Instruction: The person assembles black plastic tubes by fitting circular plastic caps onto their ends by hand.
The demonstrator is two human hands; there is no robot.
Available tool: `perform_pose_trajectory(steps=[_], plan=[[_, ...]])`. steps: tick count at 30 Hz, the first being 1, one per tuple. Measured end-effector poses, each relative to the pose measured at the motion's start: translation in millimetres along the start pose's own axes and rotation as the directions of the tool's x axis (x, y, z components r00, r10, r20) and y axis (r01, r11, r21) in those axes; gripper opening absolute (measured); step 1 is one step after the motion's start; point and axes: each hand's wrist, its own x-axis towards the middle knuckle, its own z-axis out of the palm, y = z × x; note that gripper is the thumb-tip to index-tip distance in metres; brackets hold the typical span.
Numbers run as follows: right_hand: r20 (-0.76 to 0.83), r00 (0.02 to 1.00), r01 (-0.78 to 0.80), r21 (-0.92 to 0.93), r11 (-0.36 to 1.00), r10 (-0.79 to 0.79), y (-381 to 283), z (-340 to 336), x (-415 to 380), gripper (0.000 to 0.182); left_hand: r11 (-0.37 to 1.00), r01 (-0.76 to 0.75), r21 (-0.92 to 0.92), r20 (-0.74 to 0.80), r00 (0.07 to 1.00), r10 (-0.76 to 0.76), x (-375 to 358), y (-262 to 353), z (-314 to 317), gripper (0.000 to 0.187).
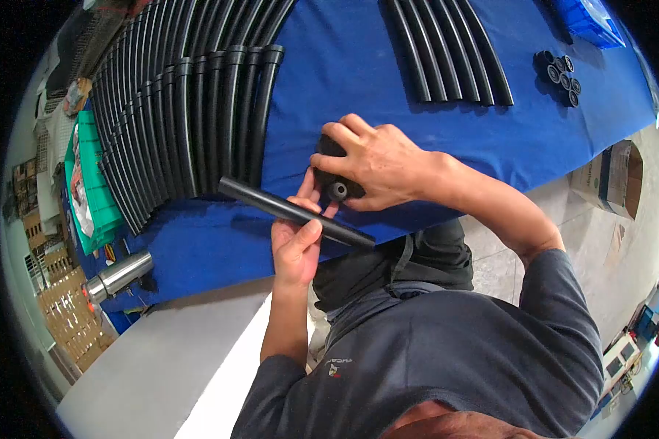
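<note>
A short, straight black tube [260, 199] lies slantwise across my left hand [298, 238], whose thumb presses on it from above. The fingers of that hand reach past the tube towards my right hand [377, 164]. My right hand is curled over a dark, rounded piece [354, 189], gripping it from above, and hides much of it. Between the two hands a small grey ring-shaped end [337, 191] with a hole in its middle faces up. Both hands are over the front part of the blue cloth [293, 95].
Long black tubes with collars [190, 124] lie in rows on the left. Several more tubes [454, 58] are at the back, with small black caps [561, 79] and a blue bin [592, 22] to the right. A green tray [99, 190] and a steel flask [121, 276] stand at left.
</note>
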Motion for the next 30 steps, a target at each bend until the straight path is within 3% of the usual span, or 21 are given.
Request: perform_pose_trajectory(steps=[3, 8, 12, 16, 30], plan=[[0.003, 0.997, -0.082, -0.037, 0.996, 0.082, 8.3, -14.2, -23.0, 0.071, 0.992, 0.051, -0.119, 0.074, 0.996, -0.042, 13.3, -13.7, 11.1, 0.025], [-0.050, 0.981, -0.189, -0.077, 0.979, 0.186, 23.1, -31.5, -66.2, 0.076, 0.981, 0.138, -0.135, 0.175, 0.978, -0.114, 34.5, -35.2, 42.6, 0.031], [-0.047, 0.980, -0.197, -0.106, 0.975, 0.193, 25.8, -34.0, -74.9, 0.082, 0.994, 0.093, -0.065, 0.235, 0.969, -0.075, 40.4, -44.9, 40.5, 0.025], [-0.043, 0.982, -0.189, -0.132, 0.973, 0.185, 25.7, -33.3, -74.5, 0.099, 0.990, 0.107, -0.094, 0.203, 0.975, -0.087, 35.5, -39.0, 37.8, 0.025], [-0.114, 0.981, -0.169, -0.075, 0.983, 0.160, 32.1, -44.6, -84.7, 0.108, 0.978, 0.108, -0.178, 0.182, 0.980, -0.075, 41.2, -42.2, 32.1, 0.028]])
